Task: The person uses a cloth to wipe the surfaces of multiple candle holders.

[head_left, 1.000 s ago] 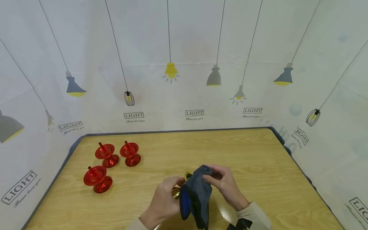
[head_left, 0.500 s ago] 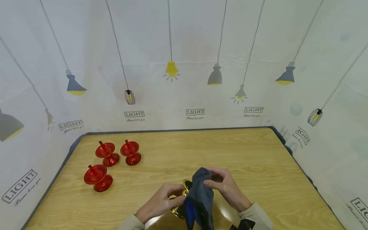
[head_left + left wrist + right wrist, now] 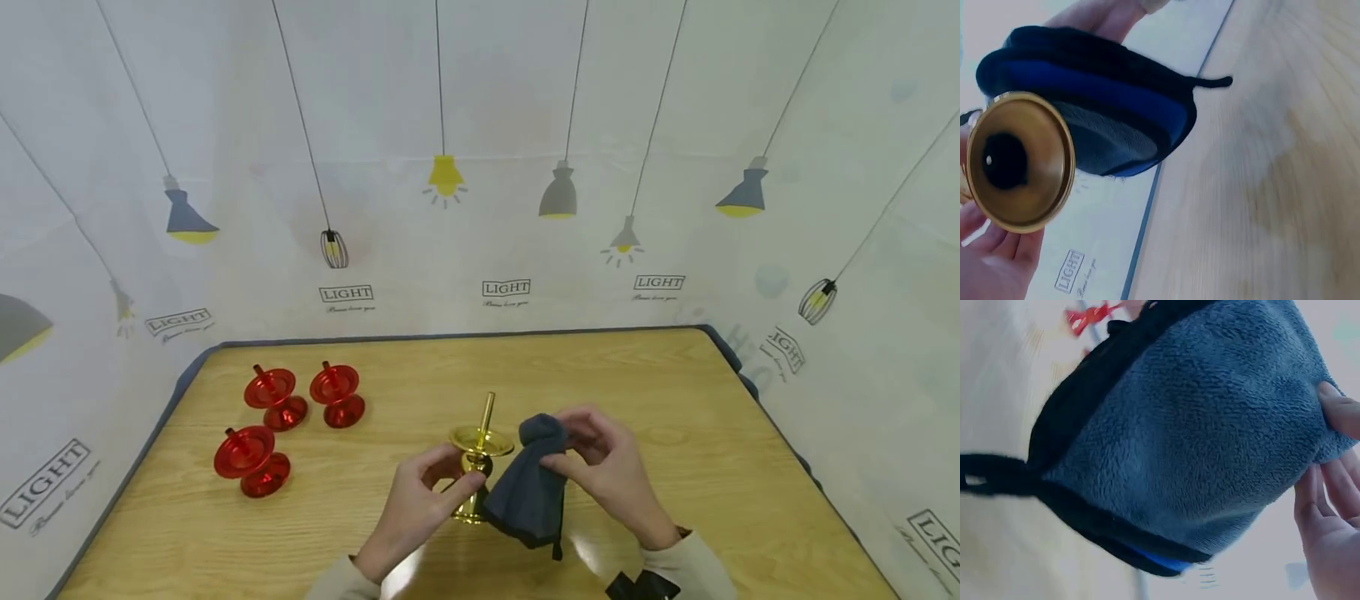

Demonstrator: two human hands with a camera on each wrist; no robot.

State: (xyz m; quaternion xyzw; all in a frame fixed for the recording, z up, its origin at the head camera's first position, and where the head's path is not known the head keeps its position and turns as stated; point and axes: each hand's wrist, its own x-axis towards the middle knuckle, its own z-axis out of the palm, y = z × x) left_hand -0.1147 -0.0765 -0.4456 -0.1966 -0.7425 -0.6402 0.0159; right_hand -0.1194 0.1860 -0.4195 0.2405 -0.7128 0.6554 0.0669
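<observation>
In the head view, my left hand (image 3: 411,504) grips a shiny gold candle holder (image 3: 480,463) by its stem. The holder is nearly upright, its thin rod pointing up and leaning slightly right. Its round hollow base (image 3: 1044,165) faces the left wrist camera. Beside it, my right hand (image 3: 615,477) pinches a grey-blue fleecy cloth (image 3: 531,500) with dark edging by its bunched upper end. The cloth hangs down and overlaps the right side of the holder's base. In the right wrist view, a dark loop (image 3: 991,472) sticks out from the cloth's corner.
Three red candle holders stand at the table's left: one at the back left (image 3: 270,390), one to its right (image 3: 335,385) and one in front (image 3: 245,454). The wooden table (image 3: 660,400) ends at a white backdrop (image 3: 405,200) printed with lamps.
My left hand has turned the gold candle holder from tipped over, mostly behind the cloth, to nearly upright. My right hand has moved the cloth slightly up and right, off the holder's upper part.
</observation>
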